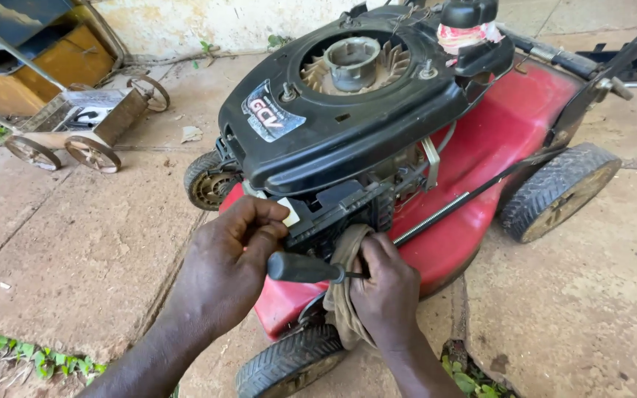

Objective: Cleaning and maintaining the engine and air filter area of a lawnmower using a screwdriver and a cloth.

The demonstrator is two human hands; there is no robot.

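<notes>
I see a small wooden cart [82,125] on spoked wheels at upper left, near a blue-and-tan crate [35,48]. Green weeds [27,354] edge the stained concrete floor [75,250] by a pale wall [200,22].

Cracked concrete paving [75,250] — stained pale wall [208,22] behind, small wheeled cart [82,125], daylight.

**What is there, counted**

There is one lawn mower [481,140] with a red deck and one black engine cover [348,110]. Four mower wheels [558,191] can be seen. Two hands are in view, the left hand [223,269] and the right hand [386,291]. There is one screwdriver [304,268] and one brownish rag [344,295]. At the back stands one small cart [86,121] with three thin wheels visible.
</notes>
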